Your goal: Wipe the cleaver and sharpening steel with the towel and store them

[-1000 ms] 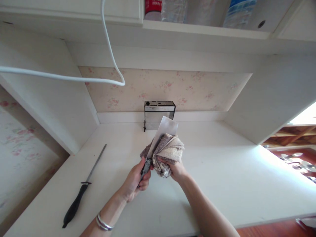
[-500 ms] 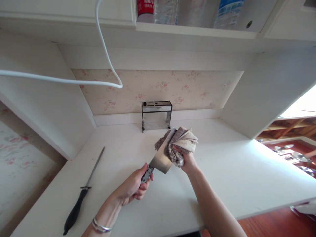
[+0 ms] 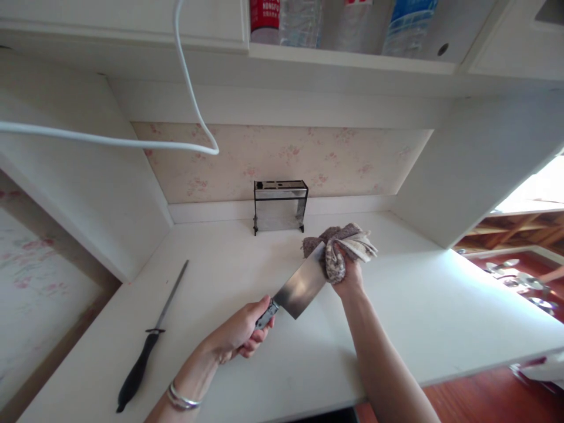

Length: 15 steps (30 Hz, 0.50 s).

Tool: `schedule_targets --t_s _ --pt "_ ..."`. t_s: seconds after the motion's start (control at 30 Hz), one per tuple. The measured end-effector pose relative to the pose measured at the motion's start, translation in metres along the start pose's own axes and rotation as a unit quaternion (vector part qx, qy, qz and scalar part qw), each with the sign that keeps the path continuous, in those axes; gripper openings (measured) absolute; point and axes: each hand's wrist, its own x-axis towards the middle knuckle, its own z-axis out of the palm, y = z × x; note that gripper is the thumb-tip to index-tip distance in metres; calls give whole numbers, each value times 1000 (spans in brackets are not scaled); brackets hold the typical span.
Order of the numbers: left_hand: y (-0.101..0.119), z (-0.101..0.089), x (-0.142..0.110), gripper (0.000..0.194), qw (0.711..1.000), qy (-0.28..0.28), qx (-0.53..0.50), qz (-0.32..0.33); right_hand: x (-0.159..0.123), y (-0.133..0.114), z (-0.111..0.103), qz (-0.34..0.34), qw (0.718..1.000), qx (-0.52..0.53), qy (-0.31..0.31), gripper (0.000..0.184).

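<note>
My left hand [image 3: 240,333] is closed round the dark handle of a steel cleaver [image 3: 302,285]. Its broad blade points up and to the right over the white counter [image 3: 423,305]. My right hand [image 3: 348,276] grips a bunched grey and beige cloth [image 3: 341,249] and presses it against the far tip of the blade. A bracelet sits on my left wrist.
A honing steel [image 3: 150,341] with a black handle lies on the counter at the left. A metal knife holder [image 3: 279,205] stands against the floral back wall. A white cable [image 3: 189,94] hangs overhead. Bottles [image 3: 299,20] stand on the upper shelf. Wooden floor shows at right.
The cloth has slid along the blade from near the handle out to the tip. The blade has tilted lower and to the right, and more bare steel shows.
</note>
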Motion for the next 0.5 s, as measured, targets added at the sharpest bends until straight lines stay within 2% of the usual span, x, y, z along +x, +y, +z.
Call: schedule_targets --t_s 0.2,0.37,0.5 --pt "3 -1 3 50 998 28 -17 55 17 -11 -10 1 996 63 69 18" --pt "6 -3 3 50 979 25 -152 130 3 -2 7 49 997 54 -2 26" --pt "8 -4 5 50 954 29 -252 158 -28 20 25 138 988 19 -64 33"
